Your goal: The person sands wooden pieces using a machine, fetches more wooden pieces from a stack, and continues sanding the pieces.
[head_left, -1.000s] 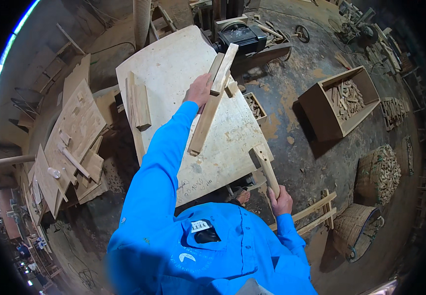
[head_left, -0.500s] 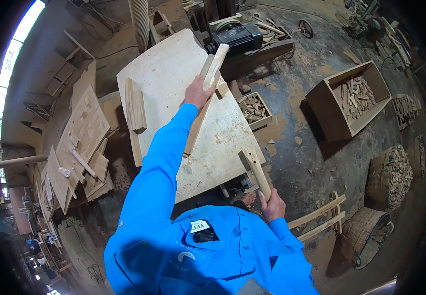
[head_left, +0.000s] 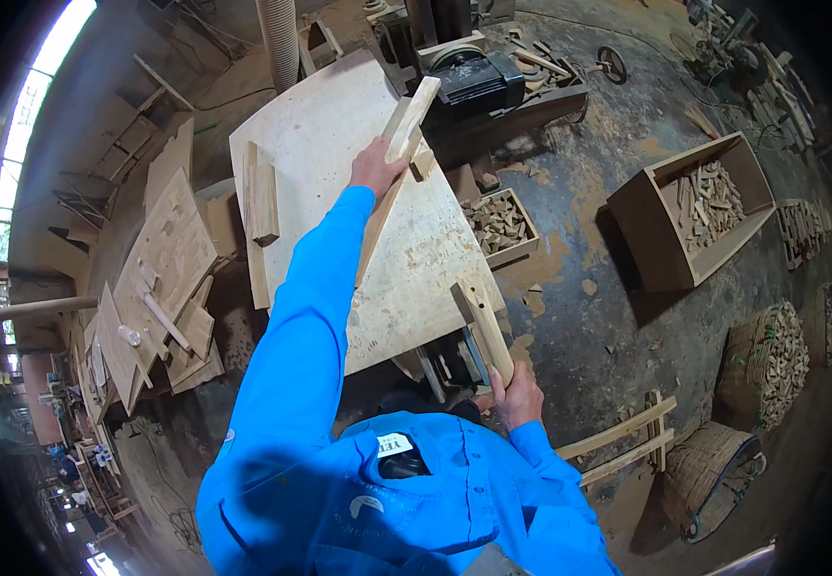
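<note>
My left hand (head_left: 376, 169) is closed round a pale wooden piece (head_left: 414, 117), which lies aslant over the far part of a light board tabletop (head_left: 320, 125). Under that hand a long wooden strip (head_left: 378, 235) runs along the board, and a small block (head_left: 422, 163) sits beside the piece. My right hand (head_left: 519, 396) grips the lower end of another wooden piece (head_left: 486, 331), with holes near its far end. This piece is held over the board's near right corner. Two wooden lengths (head_left: 262, 197) rest at the board's left side.
A black motor (head_left: 478, 79) stands beyond the board. To its right are a small box of offcuts (head_left: 500, 230), a larger wooden box (head_left: 661, 230) and woven baskets (head_left: 709, 470). Stacked sheets (head_left: 162, 269) lie at left. A joined wooden frame (head_left: 622, 432) is near my right arm.
My left hand and its wooden piece now sit farther left of the motor. My right hand, still gripping its piece, appears slightly left and up. The whole view has shifted a little.
</note>
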Motion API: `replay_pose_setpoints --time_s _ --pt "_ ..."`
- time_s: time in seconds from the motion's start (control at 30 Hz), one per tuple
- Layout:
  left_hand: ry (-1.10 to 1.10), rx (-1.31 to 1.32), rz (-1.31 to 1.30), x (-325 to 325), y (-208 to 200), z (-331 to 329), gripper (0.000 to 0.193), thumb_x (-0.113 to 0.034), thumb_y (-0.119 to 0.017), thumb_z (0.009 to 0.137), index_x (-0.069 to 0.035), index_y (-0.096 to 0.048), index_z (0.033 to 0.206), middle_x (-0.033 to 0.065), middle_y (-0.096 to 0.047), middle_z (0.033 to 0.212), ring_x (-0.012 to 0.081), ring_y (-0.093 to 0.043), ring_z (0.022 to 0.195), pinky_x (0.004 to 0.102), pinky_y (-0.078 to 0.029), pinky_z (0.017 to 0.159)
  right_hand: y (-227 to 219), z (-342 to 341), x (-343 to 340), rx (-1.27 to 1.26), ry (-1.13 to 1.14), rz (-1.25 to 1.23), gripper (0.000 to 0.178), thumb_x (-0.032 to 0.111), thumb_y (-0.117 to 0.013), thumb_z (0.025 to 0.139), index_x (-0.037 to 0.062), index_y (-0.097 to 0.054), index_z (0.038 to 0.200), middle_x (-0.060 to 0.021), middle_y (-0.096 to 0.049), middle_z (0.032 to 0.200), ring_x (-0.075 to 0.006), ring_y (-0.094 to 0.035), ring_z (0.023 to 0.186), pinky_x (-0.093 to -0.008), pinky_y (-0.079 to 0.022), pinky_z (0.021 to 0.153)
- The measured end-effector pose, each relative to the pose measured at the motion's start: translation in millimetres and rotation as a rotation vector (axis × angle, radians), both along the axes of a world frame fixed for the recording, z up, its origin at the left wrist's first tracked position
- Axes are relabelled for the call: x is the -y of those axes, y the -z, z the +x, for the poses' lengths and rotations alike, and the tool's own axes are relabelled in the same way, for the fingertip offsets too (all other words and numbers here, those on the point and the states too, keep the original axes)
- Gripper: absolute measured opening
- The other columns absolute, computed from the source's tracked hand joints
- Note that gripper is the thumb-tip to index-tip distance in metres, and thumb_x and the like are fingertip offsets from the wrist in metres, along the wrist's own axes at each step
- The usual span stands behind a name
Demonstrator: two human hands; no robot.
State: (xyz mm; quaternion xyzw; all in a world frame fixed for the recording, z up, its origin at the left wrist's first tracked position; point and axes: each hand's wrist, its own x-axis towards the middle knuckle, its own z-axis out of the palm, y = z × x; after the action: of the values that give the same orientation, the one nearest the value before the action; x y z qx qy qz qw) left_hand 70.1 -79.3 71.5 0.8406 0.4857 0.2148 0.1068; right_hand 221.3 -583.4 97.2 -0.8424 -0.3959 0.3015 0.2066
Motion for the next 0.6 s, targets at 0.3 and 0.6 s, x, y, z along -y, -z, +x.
replay_pose_setpoints --time_s 0.3,0.6 --pt "-0.014 0.065 -0.173 -46.0 -16.2 -1.1 0.061 -0.046 -0.074 0.091 -0.001 -0.065 0.13 0.0243 -0.069 0.124 0.0428 -0.068 0.113 0.0508 -0.053 0.099 3.8 -8.8 -48.8 0.111 -0.021 0.004 0.044 0.047 -0.067 0.1 0.0042 -0.063 0.11 -0.0296 -0.072 0.093 -0.0515 -0.07 0.087 -0.0591 -0.055 0.075" --pt "0.003 0.033 -0.155 -52.2 -13.5 10.4 0.064 -0.042 -0.08 0.087 0.007 -0.065 0.126 0.0243 -0.065 0.127 0.0422 -0.068 0.115 0.049 -0.055 0.102 9.2 -5.1 -51.3 0.189 0.011 0.052 0.044 0.046 -0.067 0.101 0.0036 -0.065 0.11 -0.0269 -0.073 0.089 -0.0491 -0.072 0.088 -0.0554 -0.056 0.076"
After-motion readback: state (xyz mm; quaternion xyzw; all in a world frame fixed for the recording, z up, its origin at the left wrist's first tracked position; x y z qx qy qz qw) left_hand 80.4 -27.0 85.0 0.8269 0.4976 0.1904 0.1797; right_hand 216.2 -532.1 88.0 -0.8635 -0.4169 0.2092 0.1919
